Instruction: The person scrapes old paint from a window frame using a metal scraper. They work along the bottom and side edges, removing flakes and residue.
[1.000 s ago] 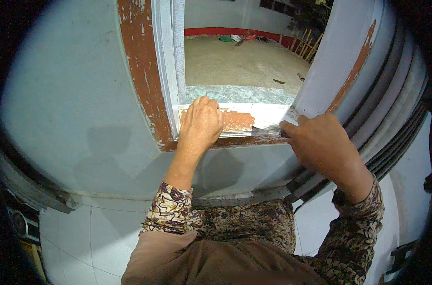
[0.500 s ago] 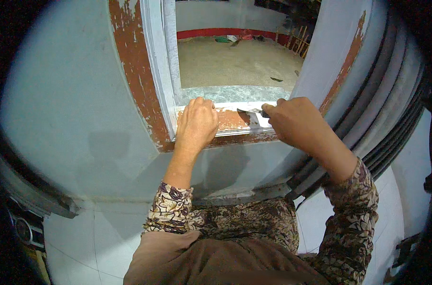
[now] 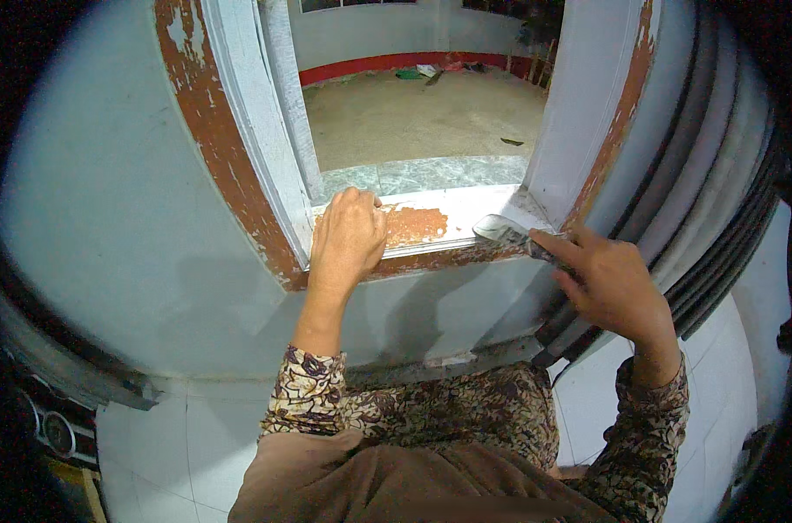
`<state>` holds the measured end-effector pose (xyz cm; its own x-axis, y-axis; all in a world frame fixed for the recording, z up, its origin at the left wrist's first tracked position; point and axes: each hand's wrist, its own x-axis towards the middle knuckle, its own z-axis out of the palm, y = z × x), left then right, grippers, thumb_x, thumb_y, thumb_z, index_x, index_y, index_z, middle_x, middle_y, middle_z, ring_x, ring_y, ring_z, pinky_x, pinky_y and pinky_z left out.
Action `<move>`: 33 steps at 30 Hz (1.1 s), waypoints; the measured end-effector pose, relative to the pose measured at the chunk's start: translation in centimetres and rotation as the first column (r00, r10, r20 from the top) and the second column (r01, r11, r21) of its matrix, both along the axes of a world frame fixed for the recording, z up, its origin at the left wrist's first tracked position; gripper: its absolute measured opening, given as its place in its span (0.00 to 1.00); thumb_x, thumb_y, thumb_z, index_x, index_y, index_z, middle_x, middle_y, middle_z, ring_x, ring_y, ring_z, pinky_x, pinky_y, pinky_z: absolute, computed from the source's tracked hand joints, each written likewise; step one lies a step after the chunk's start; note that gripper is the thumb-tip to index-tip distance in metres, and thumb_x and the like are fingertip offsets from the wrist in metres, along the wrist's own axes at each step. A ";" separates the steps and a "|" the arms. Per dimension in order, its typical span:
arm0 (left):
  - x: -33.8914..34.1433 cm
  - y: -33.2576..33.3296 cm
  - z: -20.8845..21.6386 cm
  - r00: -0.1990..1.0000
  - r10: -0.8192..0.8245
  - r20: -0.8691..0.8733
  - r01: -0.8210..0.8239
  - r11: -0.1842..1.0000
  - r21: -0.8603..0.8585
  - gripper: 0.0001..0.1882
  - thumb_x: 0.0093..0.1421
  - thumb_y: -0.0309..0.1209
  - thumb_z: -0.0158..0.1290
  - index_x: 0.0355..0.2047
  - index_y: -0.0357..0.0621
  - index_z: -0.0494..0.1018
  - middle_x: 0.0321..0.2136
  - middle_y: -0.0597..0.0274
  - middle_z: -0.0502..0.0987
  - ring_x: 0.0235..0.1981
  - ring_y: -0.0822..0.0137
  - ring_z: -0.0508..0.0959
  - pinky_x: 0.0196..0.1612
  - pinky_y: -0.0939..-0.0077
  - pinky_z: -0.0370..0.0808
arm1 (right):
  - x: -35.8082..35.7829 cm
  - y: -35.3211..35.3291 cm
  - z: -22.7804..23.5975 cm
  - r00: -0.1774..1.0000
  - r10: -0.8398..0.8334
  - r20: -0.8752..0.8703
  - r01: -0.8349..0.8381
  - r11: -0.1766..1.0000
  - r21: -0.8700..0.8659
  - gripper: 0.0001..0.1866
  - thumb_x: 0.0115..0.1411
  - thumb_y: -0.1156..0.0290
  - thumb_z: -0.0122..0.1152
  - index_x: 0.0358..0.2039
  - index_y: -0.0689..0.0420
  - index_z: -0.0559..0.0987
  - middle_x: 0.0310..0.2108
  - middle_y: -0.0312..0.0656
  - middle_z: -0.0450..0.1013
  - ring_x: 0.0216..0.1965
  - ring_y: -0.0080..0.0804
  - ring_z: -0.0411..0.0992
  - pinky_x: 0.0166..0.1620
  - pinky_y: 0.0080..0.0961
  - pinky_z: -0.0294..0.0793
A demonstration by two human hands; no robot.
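My right hand [image 3: 609, 283] grips a putty knife [image 3: 500, 228] by its dark handle, forefinger stretched along it. The shiny flat blade points left over the front edge of the white-painted window sill [image 3: 465, 207]; I cannot tell whether it touches. Between my hands, the sill has a rough orange-brown patch [image 3: 418, 225] where the white paint is gone, with pale flecks on it. At the sill's left end, my left hand [image 3: 352, 231] is closed, fingers curled over the sill and fingertips hidden.
A window frame [image 3: 208, 131] with chipped white and brown paint surrounds the opening. Thick grey hoses or pipes [image 3: 675, 200] hang in a bundle on the right. Beyond the sill lies a concrete floor [image 3: 413, 122] with scattered debris. White tiles [image 3: 160, 436] cover the floor below.
My right hand has moved right and nearer to me with the putty knife, whose blade now shows its broad face. My left hand stays on the sill. The view has shifted slightly.
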<state>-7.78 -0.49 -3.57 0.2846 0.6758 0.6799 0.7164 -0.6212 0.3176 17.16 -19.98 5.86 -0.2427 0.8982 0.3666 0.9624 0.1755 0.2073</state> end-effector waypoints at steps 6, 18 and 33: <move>0.0 -0.1 0.2 1.000 0.025 -0.012 -0.025 1.000 -0.008 0.12 0.59 0.31 0.46 0.32 0.34 0.75 0.34 0.47 0.74 0.40 0.50 0.75 0.45 0.55 0.72 | 1.1 0.1 0.3 0.998 0.013 -0.055 -0.012 1.000 0.021 0.16 0.55 0.66 0.63 0.46 0.47 0.80 0.28 0.42 0.73 0.30 0.44 0.74 0.32 0.37 0.72; 0.0 -0.1 0.3 1.000 0.008 0.006 -0.008 0.999 -0.032 0.11 0.58 0.30 0.46 0.33 0.36 0.76 0.34 0.46 0.75 0.40 0.50 0.75 0.46 0.55 0.72 | 0.0 3.0 2.1 0.976 0.214 -0.030 -0.215 0.976 -0.029 0.15 0.53 0.67 0.65 0.43 0.44 0.83 0.25 0.40 0.72 0.25 0.41 0.73 0.28 0.35 0.69; 0.0 -0.3 0.4 1.000 0.024 -0.018 -0.024 1.000 -0.015 0.12 0.58 0.30 0.46 0.33 0.36 0.76 0.34 0.47 0.75 0.40 0.50 0.75 0.45 0.55 0.72 | 0.1 2.7 3.3 0.964 0.266 -0.025 -0.267 0.962 -0.060 0.17 0.48 0.69 0.67 0.41 0.45 0.84 0.24 0.41 0.72 0.25 0.40 0.73 0.27 0.35 0.69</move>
<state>-7.73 -0.81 -3.15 0.2800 0.6927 0.6646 0.7364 -0.5992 0.3143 17.21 -17.27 9.15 -0.4707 0.8230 0.3180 0.8823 0.4380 0.1722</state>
